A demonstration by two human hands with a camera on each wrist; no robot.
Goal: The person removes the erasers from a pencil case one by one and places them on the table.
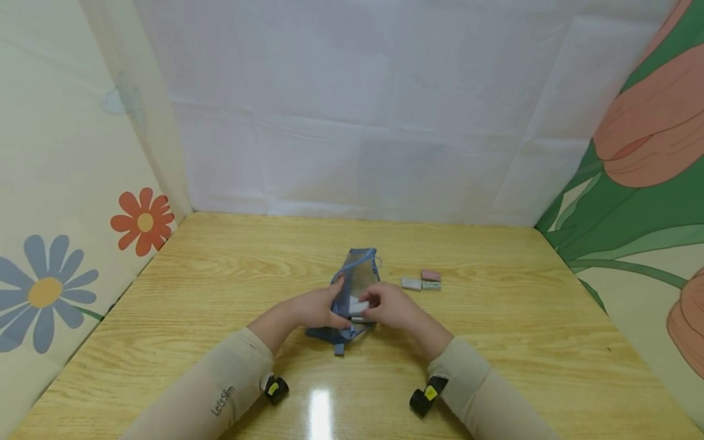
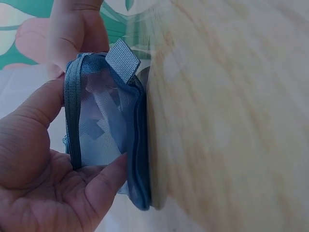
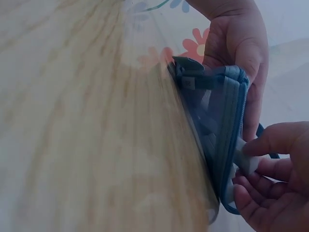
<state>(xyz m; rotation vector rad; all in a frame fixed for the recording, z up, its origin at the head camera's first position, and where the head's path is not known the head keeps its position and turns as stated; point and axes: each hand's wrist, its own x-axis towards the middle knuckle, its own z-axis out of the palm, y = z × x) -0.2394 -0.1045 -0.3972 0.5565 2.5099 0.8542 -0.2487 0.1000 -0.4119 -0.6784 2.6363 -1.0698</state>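
A blue mesh zip pouch (image 1: 362,278) lies on the table with its mouth spread toward the right. My left hand (image 1: 316,307) grips it from the left side, thumb and fingers on its edges; through the mesh in the left wrist view, pale pieces show inside the pouch (image 2: 104,111). At the opening, my right hand (image 1: 393,308) pinches a small white block (image 3: 245,160) between thumb and fingers. Other white pieces (image 1: 354,300) sit just inside the mouth beside those fingertips.
Right of the pouch lie three small blocks: a pink one (image 1: 431,275), a whitish one (image 1: 410,283) and a greenish patterned one (image 1: 431,285). The wooden table (image 1: 247,256) meets a white cloth (image 1: 352,122) behind and flowered cloths at both sides.
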